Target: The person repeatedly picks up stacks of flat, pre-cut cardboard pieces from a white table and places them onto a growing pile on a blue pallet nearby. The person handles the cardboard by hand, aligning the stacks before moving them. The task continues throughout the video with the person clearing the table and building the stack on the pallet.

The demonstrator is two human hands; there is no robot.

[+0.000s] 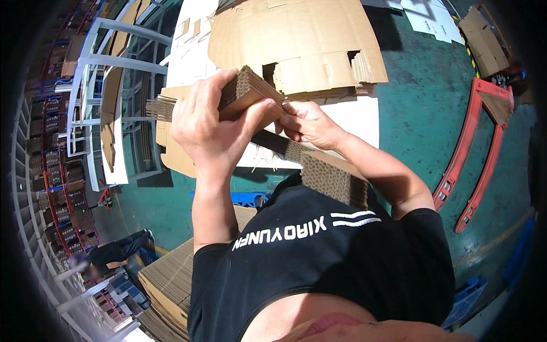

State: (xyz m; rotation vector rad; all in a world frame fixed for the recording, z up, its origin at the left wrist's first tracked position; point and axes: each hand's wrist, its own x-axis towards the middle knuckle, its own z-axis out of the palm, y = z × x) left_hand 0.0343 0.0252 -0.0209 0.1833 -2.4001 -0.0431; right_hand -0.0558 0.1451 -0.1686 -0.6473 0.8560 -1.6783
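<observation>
My left hand (205, 117) is wrapped round a thick stack of brown corrugated cardboard pieces (259, 91), its fluted edges facing up, held tilted above the worktable. At the stack's right end my right hand (312, 123) is closed, thumb and fingertips pinched together close to the cardboard. What lies between those fingertips is too small to make out. Another block of layered cardboard (336, 178) juts out below my right wrist, in front of my shirt. A further layered end (159, 109) shows left of my left hand; how these parts join is hidden.
Large flat cardboard sheets (296, 34) lie piled on the white table (364, 119) ahead. White metal frames (122, 74) stand at left. A red pallet jack (456, 154) is on the green floor at right. Stacked cardboard (171, 273) sits lower left, near another person (119, 251).
</observation>
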